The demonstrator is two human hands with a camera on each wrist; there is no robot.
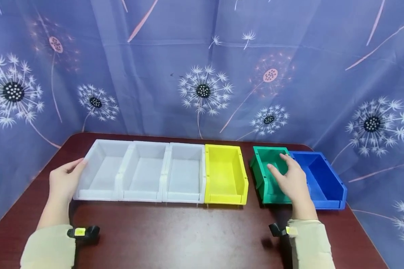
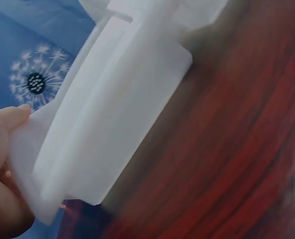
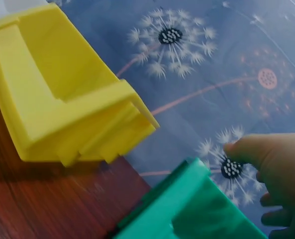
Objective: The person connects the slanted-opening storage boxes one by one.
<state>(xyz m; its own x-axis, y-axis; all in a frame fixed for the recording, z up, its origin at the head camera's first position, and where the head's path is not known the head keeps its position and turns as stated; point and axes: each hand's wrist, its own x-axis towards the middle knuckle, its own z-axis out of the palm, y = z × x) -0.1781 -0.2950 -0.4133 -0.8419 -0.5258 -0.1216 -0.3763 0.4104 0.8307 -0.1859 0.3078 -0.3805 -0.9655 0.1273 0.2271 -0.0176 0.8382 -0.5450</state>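
- Head view: the left hand (image 1: 65, 181) is up against the outer side of the end white bin (image 1: 95, 194), thumb and forefinger at its rim; the other fingers are hidden from me here.
- To the right of that hand run the second white bin (image 1: 141, 196), the third white bin (image 1: 183, 197) and the yellow bin (image 1: 223, 199), side by side and touching.
- The right hand (image 1: 291, 177) hovers over the green bin (image 1: 276, 199), thumb and forefinger spread apart, gripping nothing that I can see.
- Just right of the right hand is the blue bin (image 1: 326, 204), alongside the green one; left of the hand, a bare strip of table separates green from yellow.
- Below each hand, at the cuffs, sit the left wrist device (image 1: 84, 232) and the right wrist device (image 1: 279, 229), over pale sleeves (image 1: 48, 246).
- The dark red table (image 1: 175, 239) lies beneath both hands, and the blue dandelion cloth (image 1: 155, 74) hangs beyond them.
- Left wrist view: the thumb tip meets the edge of the end white bin's side wall, with bent fingers lower down by its corner; whether they pinch the wall, I can't tell. The bin's front fills the space right of the hand, with red table beyond.
- Right wrist view: the thumb reaches out from the hand, the other fingers loosely bent below it. The green bin's edge is down and to the left of it, the yellow bin farther off, up and left, and the dandelion cloth behind.
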